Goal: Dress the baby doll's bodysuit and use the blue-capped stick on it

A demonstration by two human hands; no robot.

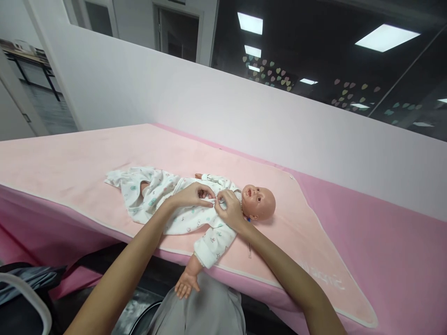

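A baby doll [261,203] lies on its back across the padded mat, its head to the right. It wears a white printed romper [190,219] with small green and pink figures. My left hand [195,194] pinches the romper's front at the chest, thumb and finger closed on the cloth. Close beside it, my right hand [228,207] pinches the same front edge near the neck. The fingertips of both hands almost meet, and whatever fastener may be between them is too small to make out. One doll arm hangs over the mat's near edge.
Beneath the doll is a peach mat [84,153] on a pink-covered table [394,242]. A white wall [244,116] with a dark window above it runs along the back. My lap [202,311] is below the near edge, with a chair at lower left.
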